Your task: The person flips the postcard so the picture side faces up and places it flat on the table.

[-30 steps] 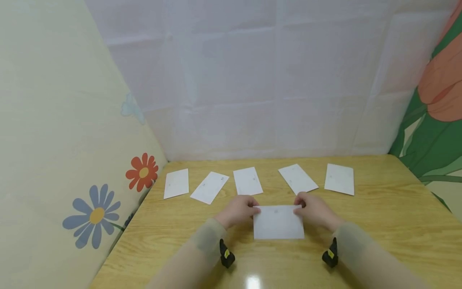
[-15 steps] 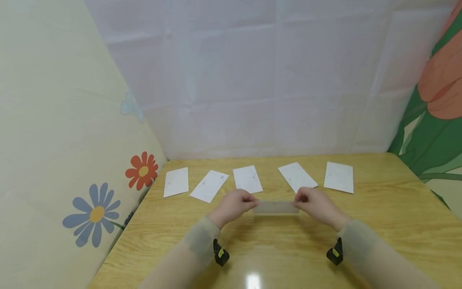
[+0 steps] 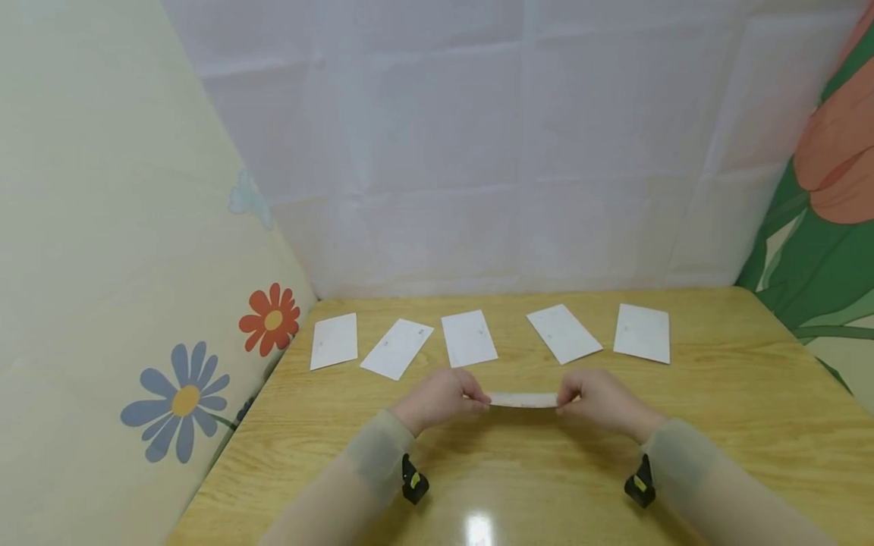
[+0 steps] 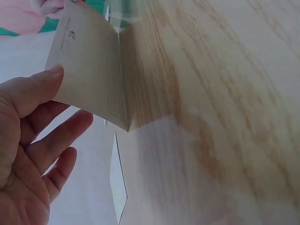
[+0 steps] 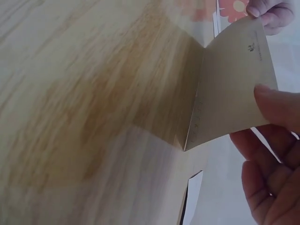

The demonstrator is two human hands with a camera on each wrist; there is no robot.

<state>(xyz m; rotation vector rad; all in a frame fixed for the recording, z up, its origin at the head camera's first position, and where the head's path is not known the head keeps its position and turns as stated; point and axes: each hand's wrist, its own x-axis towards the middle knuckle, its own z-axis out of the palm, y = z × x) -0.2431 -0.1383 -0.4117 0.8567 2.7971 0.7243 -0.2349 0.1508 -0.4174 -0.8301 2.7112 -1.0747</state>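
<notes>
A white postcard (image 3: 523, 400) is held between both hands at the middle of the table, looking like a thin strip in the head view. My left hand (image 3: 442, 397) pinches one end, thumb on the near face. At the other end my right hand (image 3: 606, 402) pinches it the same way. The left wrist view shows the postcard (image 4: 86, 61) upright, slightly bowed, its lower long edge at the glossy tabletop. Small print and an emblem mark its face. In the right wrist view the postcard (image 5: 234, 84) mirrors in the table surface.
Several white cards lie spread in a row along the back, from the left card (image 3: 334, 341) to the right card (image 3: 642, 334). They rest on a wooden table (image 3: 519, 485). A white cloth (image 3: 437, 152) hangs behind; a flowered wall (image 3: 102, 265) borders the left.
The postcard has tipped from showing its broad face to the head camera to standing nearly edge-on, and it now bows slightly. Both hands keep their grip; the cards behind stay put.
</notes>
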